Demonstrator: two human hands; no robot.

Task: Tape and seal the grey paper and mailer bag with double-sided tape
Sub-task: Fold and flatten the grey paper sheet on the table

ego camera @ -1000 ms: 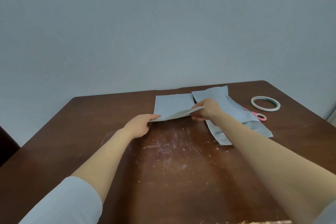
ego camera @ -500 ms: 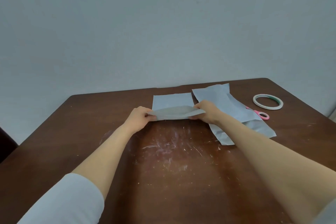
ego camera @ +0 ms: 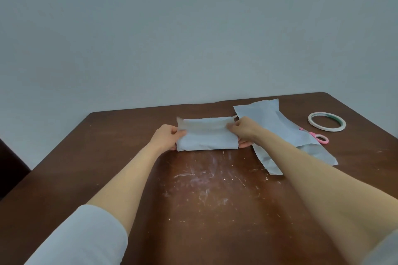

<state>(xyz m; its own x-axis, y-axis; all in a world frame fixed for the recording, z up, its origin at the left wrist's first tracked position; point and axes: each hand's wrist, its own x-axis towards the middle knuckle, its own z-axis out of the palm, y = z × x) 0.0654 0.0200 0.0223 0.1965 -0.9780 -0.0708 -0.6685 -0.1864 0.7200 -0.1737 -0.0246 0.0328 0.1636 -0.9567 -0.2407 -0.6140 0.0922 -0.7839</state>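
A grey paper (ego camera: 206,135) lies folded over on itself in the middle of the brown table (ego camera: 215,200). My left hand (ego camera: 167,139) pinches its left end and my right hand (ego camera: 244,130) pinches its right end, thumbs on the top layer. Just to the right lies the grey mailer bag (ego camera: 271,127), flat and crumpled, partly under my right forearm. A roll of double-sided tape (ego camera: 326,124) rests flat near the table's right edge.
Pink-handled scissors (ego camera: 321,138) lie between the mailer bag and the tape roll, blades hidden under the bag. The table's near middle shows white scratch marks. A plain wall stands behind the far edge. A dark object sits at the far left.
Both hands lifted the near edge of the grey paper and folded it away from me, so the sheet now lies doubled over with its edges near the far side.
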